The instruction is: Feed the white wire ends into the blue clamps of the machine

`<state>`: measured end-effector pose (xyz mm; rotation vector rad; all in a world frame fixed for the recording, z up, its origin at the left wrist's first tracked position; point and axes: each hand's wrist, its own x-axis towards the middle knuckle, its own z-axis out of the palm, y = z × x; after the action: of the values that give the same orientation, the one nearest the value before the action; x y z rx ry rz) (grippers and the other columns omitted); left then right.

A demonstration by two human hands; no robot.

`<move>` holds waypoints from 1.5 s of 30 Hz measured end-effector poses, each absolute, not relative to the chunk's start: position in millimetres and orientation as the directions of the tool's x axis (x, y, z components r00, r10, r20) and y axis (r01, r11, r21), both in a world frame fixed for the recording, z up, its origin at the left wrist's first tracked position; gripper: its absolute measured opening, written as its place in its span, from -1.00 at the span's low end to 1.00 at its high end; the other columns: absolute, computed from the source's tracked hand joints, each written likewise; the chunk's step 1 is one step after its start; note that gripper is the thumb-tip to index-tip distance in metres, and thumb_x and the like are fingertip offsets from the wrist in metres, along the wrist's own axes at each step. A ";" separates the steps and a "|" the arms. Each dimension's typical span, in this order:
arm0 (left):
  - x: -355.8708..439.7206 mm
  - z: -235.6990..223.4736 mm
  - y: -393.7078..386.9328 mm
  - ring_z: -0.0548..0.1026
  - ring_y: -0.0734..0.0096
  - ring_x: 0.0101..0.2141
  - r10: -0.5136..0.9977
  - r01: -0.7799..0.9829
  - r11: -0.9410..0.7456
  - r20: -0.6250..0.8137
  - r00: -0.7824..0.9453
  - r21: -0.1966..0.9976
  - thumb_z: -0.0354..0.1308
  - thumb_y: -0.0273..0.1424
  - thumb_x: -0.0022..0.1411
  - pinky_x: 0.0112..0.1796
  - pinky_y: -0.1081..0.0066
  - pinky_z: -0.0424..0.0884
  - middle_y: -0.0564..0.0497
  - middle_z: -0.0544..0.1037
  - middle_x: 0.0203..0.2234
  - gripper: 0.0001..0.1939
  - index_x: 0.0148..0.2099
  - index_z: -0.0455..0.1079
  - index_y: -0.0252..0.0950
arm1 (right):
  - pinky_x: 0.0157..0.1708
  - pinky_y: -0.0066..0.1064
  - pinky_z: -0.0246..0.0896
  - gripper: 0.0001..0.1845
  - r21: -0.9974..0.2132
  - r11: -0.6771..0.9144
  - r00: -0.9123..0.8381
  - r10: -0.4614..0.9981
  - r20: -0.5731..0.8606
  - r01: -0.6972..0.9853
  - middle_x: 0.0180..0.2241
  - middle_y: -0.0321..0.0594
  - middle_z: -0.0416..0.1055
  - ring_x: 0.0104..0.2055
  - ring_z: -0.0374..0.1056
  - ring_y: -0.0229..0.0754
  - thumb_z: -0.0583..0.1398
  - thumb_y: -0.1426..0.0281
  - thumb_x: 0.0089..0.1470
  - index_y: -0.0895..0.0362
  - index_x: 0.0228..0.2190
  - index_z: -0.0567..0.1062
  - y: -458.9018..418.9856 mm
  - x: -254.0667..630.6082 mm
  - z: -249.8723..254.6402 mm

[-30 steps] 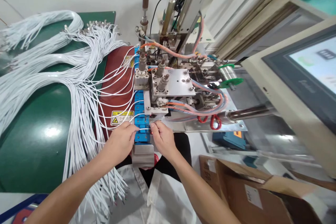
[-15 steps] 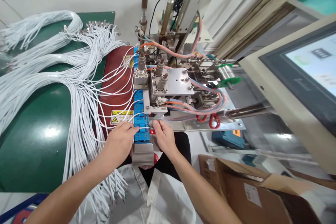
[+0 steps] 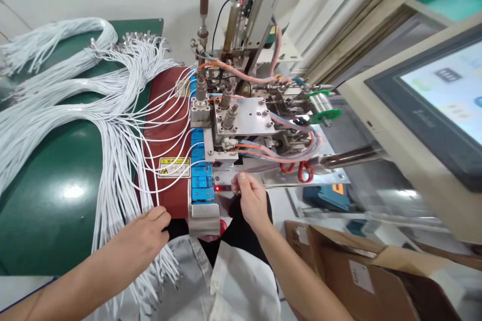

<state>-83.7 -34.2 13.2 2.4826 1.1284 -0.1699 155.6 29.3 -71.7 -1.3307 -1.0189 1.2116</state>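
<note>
Left hand pulling back from blue fixture row since half second ago, now lying open on hanging white wires at worktop edge. Right hand staying beside fixture's near end, grip pinching closed, contents unclear. Wires running left of fixture, nearer left hand.

wire bundle lies on the table, left of the machine. clamp row at machine's front-left edge. touchscreen to the right. cardboard box front-right, below the screen.
</note>
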 end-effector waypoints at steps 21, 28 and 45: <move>3.8 -11.7 0.3 0.45 0.46 -0.38 0.969 0.526 -0.104 -0.032 0.244 0.844 0.00 -0.44 0.21 -0.32 0.47 0.39 0.02 0.50 -0.38 -0.69 0.00 0.33 -0.25 | -0.48 -0.41 0.28 -0.86 -0.975 -0.103 0.062 0.991 -0.117 -0.198 -0.51 -0.25 0.45 -0.51 0.33 -0.26 0.21 0.29 -0.06 0.11 -0.47 0.50 2.3 152.6 -49.1; 2.8 -17.0 -2.2 0.36 0.55 -0.50 0.970 0.393 0.018 -0.110 0.215 0.919 -0.10 -0.46 0.24 -0.41 0.53 0.33 0.09 0.43 -0.48 -0.62 0.10 0.22 -0.21 | -0.43 -0.41 0.28 -0.85 -0.982 -0.075 -0.041 0.997 -0.069 -0.173 -0.40 -0.21 0.45 -0.40 0.35 -0.23 0.21 0.33 -0.05 0.09 -0.36 0.50 5.0 153.0 -53.6; -0.4 -15.9 4.5 0.40 0.49 -0.50 0.968 0.327 0.162 -0.214 0.128 0.931 0.08 -0.39 0.12 -0.40 0.49 0.36 0.03 0.49 -0.51 -0.81 -0.28 0.50 -0.27 | -0.33 -0.35 0.29 -0.84 -0.987 0.131 -0.042 0.991 0.127 0.094 -0.39 -0.18 0.43 -0.34 0.36 -0.20 0.15 0.47 -0.01 0.08 -0.39 0.53 8.0 154.3 -43.6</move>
<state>-0.4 4.5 -15.9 1.3596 1.3956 0.7781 154.3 8.0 -43.6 -1.1647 -1.3642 1.0913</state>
